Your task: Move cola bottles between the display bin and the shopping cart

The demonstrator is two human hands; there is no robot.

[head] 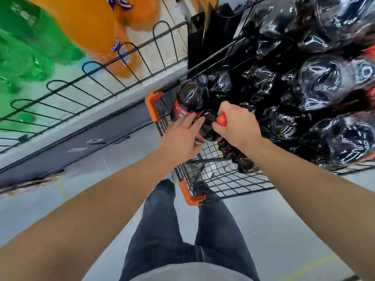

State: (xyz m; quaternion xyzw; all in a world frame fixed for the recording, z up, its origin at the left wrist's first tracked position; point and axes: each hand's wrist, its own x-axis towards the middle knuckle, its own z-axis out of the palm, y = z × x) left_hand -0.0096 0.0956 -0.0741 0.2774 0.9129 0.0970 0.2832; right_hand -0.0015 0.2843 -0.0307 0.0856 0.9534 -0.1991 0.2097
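Observation:
A black wire shopping cart (229,179) with orange corner guards stands in front of me. My right hand (237,124) grips the red cap of a dark cola bottle (209,126) held over the cart. My left hand (180,136) lies with straight fingers against the side of that bottle. Another cola bottle (192,98) with a dark cap and red label stands upright in the cart's far end. To the right, the display bin (349,169) is heaped with several shiny dark cola bottles (320,82).
On the left, a low black wire fence (97,84) borders a shelf of green bottles (30,53) and orange bottles (91,27). Grey floor lies between the shelf and the cart. My legs in dark jeans (172,230) stand just behind the cart.

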